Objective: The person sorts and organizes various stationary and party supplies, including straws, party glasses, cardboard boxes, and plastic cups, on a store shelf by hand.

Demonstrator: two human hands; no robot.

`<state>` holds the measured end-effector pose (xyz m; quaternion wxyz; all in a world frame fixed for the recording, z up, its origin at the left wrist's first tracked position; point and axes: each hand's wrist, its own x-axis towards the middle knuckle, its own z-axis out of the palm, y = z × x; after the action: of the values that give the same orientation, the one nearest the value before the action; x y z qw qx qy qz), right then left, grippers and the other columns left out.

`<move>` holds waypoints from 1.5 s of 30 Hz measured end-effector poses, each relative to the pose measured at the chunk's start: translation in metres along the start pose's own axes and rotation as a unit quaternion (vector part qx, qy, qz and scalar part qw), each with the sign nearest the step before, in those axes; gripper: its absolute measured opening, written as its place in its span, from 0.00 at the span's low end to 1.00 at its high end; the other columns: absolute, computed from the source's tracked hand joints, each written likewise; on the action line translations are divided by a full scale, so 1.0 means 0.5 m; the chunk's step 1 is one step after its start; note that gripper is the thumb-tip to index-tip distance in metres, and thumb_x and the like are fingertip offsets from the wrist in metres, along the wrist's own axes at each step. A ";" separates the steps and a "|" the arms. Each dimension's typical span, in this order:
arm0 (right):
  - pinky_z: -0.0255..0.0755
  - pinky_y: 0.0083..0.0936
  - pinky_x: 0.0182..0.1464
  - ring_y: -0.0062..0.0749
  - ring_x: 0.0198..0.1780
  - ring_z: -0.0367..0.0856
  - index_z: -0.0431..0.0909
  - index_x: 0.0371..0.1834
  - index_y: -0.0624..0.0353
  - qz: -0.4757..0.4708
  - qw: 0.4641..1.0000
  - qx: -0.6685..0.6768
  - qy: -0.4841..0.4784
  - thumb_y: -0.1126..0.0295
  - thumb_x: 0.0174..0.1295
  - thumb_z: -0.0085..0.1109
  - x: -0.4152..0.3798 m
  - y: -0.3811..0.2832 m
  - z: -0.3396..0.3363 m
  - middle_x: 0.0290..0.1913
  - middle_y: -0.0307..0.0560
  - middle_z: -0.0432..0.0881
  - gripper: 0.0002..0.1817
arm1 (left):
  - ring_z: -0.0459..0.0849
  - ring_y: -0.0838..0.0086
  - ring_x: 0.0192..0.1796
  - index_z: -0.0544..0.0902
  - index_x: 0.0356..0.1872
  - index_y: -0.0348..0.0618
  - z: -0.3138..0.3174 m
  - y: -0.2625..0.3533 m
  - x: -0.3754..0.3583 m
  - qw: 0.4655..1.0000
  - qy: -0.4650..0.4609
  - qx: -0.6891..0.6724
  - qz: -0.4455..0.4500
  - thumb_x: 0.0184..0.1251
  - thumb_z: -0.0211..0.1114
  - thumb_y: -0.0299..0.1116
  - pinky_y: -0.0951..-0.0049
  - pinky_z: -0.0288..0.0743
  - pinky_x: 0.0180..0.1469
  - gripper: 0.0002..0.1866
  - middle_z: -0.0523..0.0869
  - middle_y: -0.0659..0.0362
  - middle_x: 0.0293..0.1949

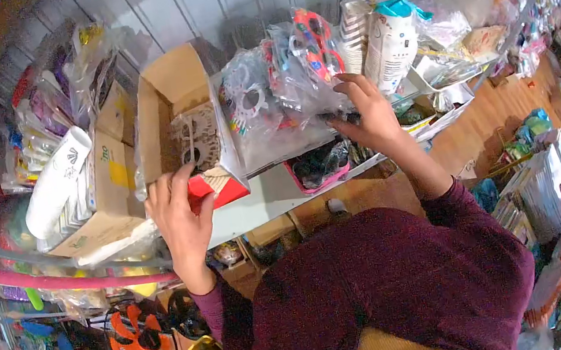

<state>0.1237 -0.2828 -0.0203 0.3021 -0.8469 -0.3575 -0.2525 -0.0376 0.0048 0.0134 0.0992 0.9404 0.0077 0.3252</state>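
Observation:
My left hand (180,218) is closed on the front edge of an open cardboard box (168,82), with its fingers over the rim and its thumb by the red front. Inside the box lie clear, ring-shaped plastic pieces (196,137). My right hand (371,115) is at a clear plastic bag (296,91) of colourful items, with fingers and thumb curved round its right side. A red eyeglass-shaped piece (318,43) shows at the top of this bag. White frame-like pieces (248,95) in clear plastic sit between the box and the bag.
Paper cups in a printed sleeve (389,45) and striped cups (353,25) stand right of the bag. Another cup stack (59,182) leans at left by a carton (107,182). A pink basket (321,175) sits below the shelf. An orange-bladed fan (142,343) stands lower left.

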 end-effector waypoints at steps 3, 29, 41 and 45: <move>0.69 0.40 0.52 0.54 0.53 0.70 0.70 0.49 0.61 0.011 1.000 -0.010 0.014 0.68 0.41 0.70 -0.005 0.000 -0.009 0.54 0.55 0.71 0.29 | 0.72 0.60 0.45 0.77 0.47 0.46 0.001 0.000 0.004 1.000 0.004 -0.010 0.004 0.36 0.72 0.29 0.63 0.61 0.47 0.29 0.75 0.56 0.39; 0.70 0.38 0.49 0.51 0.50 0.73 0.71 0.49 0.60 0.070 0.994 0.033 0.079 0.76 0.39 0.70 -0.105 0.065 0.014 0.48 0.55 0.73 0.29 | 0.70 0.56 0.61 0.69 0.57 0.38 0.007 -0.118 0.290 0.912 -0.402 -0.059 0.063 0.53 0.67 0.36 0.64 0.64 0.61 0.29 0.74 0.47 0.57; 0.72 0.37 0.45 0.52 0.43 0.76 0.76 0.43 0.63 0.072 0.983 0.111 0.125 0.81 0.51 0.54 -0.077 0.110 0.021 0.42 0.54 0.77 0.14 | 0.69 0.51 0.59 0.72 0.54 0.38 -0.111 0.175 0.274 0.951 -0.205 -0.038 0.229 0.52 0.63 0.33 0.61 0.61 0.61 0.26 0.73 0.46 0.55; 0.72 0.37 0.43 0.53 0.43 0.77 0.74 0.42 0.65 0.029 0.977 0.090 0.189 0.80 0.51 0.56 -0.015 0.094 0.019 0.43 0.58 0.77 0.14 | 0.68 0.52 0.61 0.72 0.54 0.38 -0.050 0.179 0.362 0.919 -0.236 -0.045 0.313 0.56 0.59 0.32 0.62 0.60 0.63 0.23 0.72 0.46 0.57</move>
<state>0.1566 -0.3059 -0.0471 0.4463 -0.7632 -0.2906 -0.3660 0.0852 -0.0639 0.1601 0.0332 0.9390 -0.3249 0.1081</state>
